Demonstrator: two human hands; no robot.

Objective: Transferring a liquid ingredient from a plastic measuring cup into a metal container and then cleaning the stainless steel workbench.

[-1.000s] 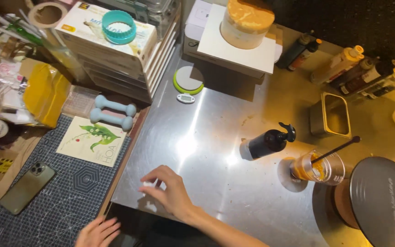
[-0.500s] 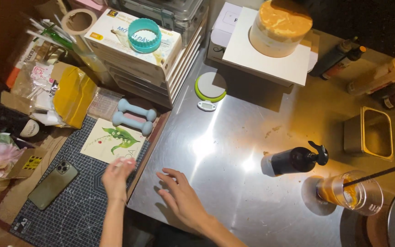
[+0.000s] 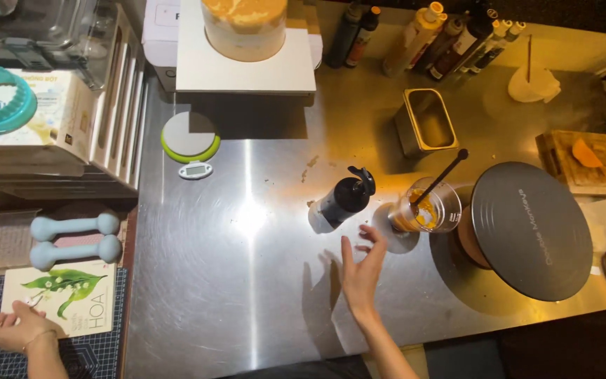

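Looking down from the head camera, a steel worktop [image 3: 247, 281] fills the middle of the view. The right hand [image 3: 361, 270] hovers above it with the palm turned sideways and the fingers spread open, holding nothing; its fingertips are just beside a black spray bottle [image 3: 340, 201] that lies tilted on the steel. Right of the bottle, near the thumb, stands a clear plastic cup [image 3: 431, 208] of orange pieces with a dark stick leaning out of it, and beyond that a round grey turntable [image 3: 531, 230]. The left hand [image 3: 17, 327] is at the lower left, off the worktop, fingers loosely curled and resting on the bottom edge of a white booklet with a green leaf picture [image 3: 61, 296]; whether it grips the booklet cannot be told. Two pale blue dumbbells [image 3: 73, 238] lie just above the booklet. Farther back sit a small round green-rimmed scale [image 3: 190, 137], a metal tin [image 3: 426, 126], a row of sauce bottles [image 3: 443, 35], and a wooden board [image 3: 587, 160] at the right edge.
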